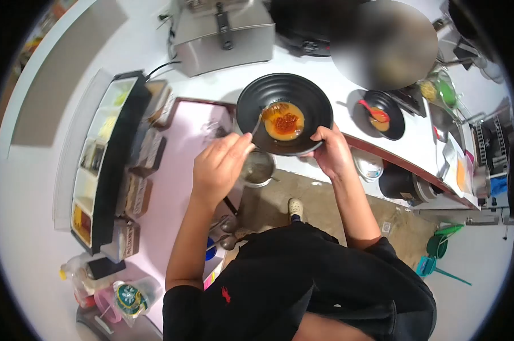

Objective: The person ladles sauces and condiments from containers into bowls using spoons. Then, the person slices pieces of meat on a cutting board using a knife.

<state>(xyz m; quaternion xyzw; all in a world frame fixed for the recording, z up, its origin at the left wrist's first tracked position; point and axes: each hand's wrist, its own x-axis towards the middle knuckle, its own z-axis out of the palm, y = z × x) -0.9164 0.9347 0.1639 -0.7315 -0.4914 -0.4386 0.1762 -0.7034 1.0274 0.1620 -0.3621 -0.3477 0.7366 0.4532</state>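
Clasping a black bowl (315, 102) at its near-right rim in the right hand (335, 154). Pinching a slender utensil (258, 123) in the left hand (217, 170), beside the opposite rim, and angling its long axis forward and rightward into the orange sauce (285, 124).

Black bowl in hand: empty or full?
Partly filled. The black bowl has orange liquid and a red clump at its bottom, bare wall above.
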